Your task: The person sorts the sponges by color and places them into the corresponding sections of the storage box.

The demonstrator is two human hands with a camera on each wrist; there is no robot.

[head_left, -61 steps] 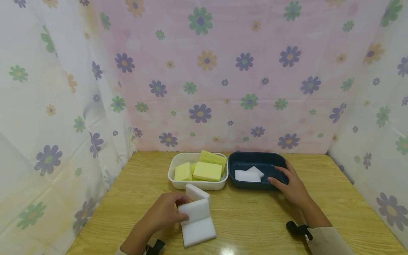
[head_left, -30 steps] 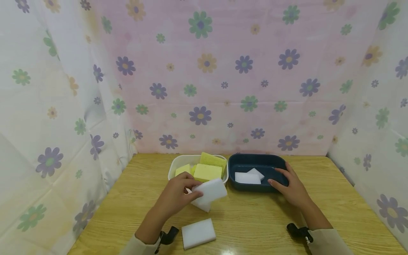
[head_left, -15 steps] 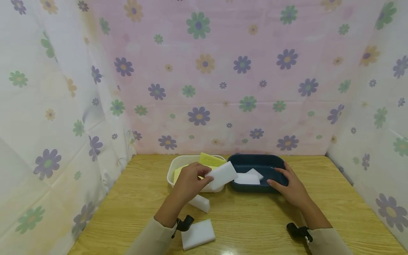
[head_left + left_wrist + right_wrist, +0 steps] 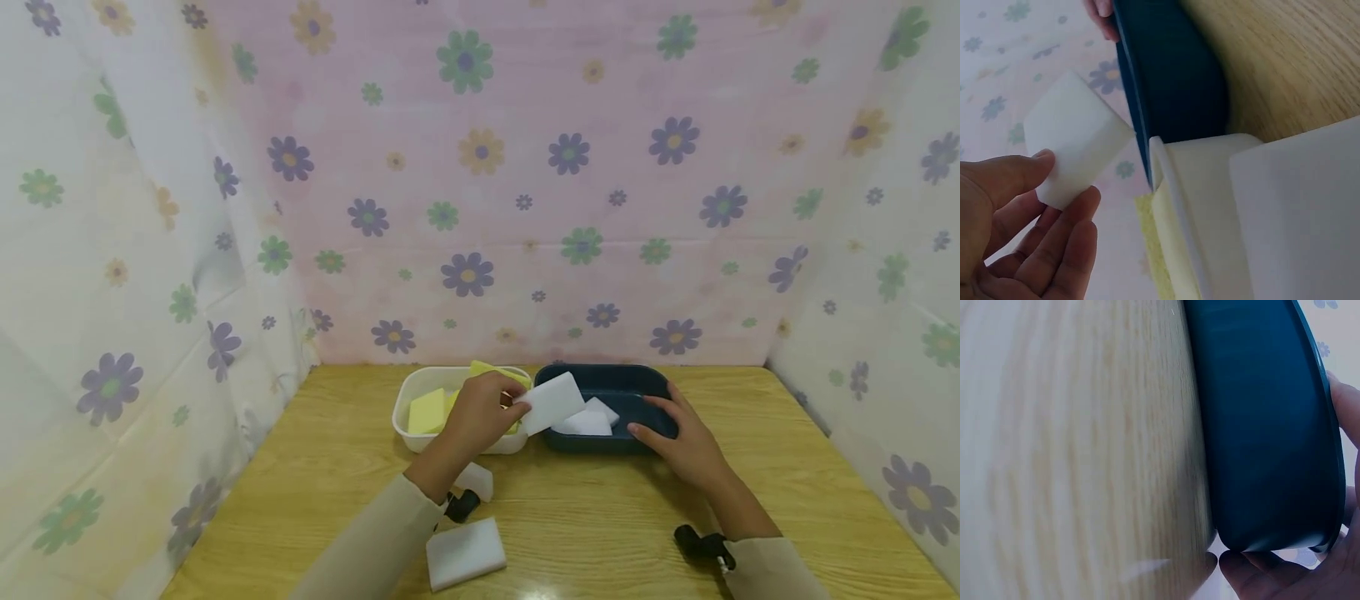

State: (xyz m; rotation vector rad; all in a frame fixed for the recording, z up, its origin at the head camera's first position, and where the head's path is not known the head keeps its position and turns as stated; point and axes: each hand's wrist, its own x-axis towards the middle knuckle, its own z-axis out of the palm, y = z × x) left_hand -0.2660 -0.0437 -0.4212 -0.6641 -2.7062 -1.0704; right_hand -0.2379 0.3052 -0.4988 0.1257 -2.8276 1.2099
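Note:
My left hand [image 4: 483, 410] pinches a white sponge [image 4: 553, 403] by one end between thumb and fingers. The sponge is tilted over the left front of a dark blue container [image 4: 600, 444], above other white sponges [image 4: 592, 423] inside it. In the left wrist view the pinched sponge [image 4: 1075, 134] is apart from the container wall [image 4: 1172, 81]. At the container's right end, my right hand [image 4: 688, 442] grips the rim, its thumb at the front and fingers over the edge. The right wrist view shows this grip around the container [image 4: 1272, 437].
A white container [image 4: 405, 433] with several yellow sponges [image 4: 427, 412] stands left of the dark blue one, partly behind my left hand. Nearer on the wooden table [image 4: 585, 517], a white sponge [image 4: 467, 553] lies flat. Another [image 4: 477, 481] is partly hidden by my left wrist.
My left hand has picked up a white sponge from the front group and carried it forward and right, to over the dark blue container. My right hand has stayed on the container's rim.

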